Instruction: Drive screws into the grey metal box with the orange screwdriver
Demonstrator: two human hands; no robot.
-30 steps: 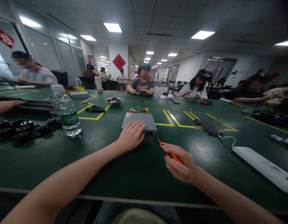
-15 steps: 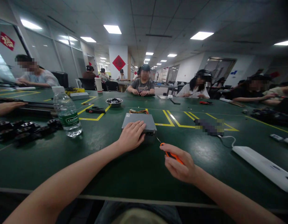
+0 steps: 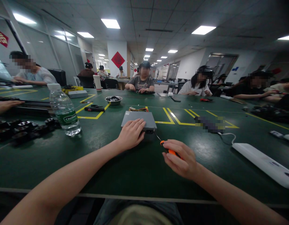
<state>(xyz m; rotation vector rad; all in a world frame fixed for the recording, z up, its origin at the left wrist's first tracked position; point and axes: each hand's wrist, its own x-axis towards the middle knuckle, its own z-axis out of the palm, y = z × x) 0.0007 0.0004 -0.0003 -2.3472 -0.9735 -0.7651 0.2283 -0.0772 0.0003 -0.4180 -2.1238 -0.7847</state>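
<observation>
A grey metal box with coloured wires at its back lies on the green table. My left hand rests on its top left part, thumb at the front face, gripping it. In my right hand is an orange and black screwdriver, held between thumb and fingers. Its thin shaft points up and left, with the tip at the box's front right corner. Whether the tip sits in a screw is too small to tell.
Left of the box stand a water bottle and several black parts. A metal bowl and a black tool lie behind. A white power strip is at right. Another person's hand is at far left.
The fingers of my right hand have shifted on the screwdriver handle and look looser. My left hand stays on the box. The whole view has shifted slightly.
</observation>
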